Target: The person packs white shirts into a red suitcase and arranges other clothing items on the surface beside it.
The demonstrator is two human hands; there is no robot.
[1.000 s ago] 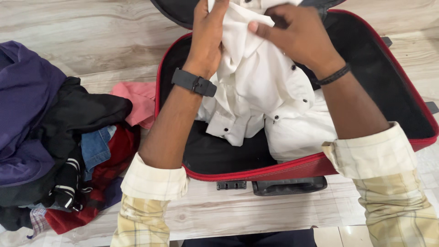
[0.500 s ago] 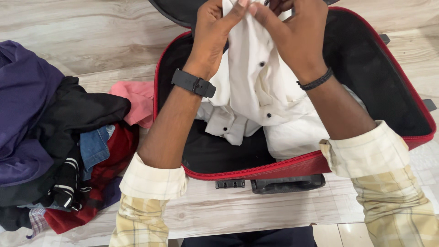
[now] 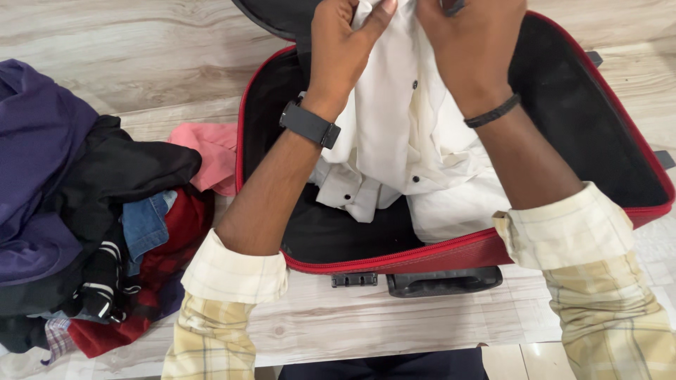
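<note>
Holding a white shirt up over the open suitcase

My left hand (image 3: pixel 345 46) and right hand (image 3: pixel 472 42) pinch the top of the white shirt (image 3: pixel 394 134), so it hangs straight into the red suitcase (image 3: pixel 451 257); a clothes pile (image 3: pixel 91 211) waits on the floor (image 3: pixel 141 49) to my left.

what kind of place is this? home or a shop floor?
Probably a home room, though the view is tight. An open red fabric suitcase with black lining lies on a pale wood-look plank floor, beside a loose pile of mixed clothes; both hands hold a white button-up shirt.
</note>
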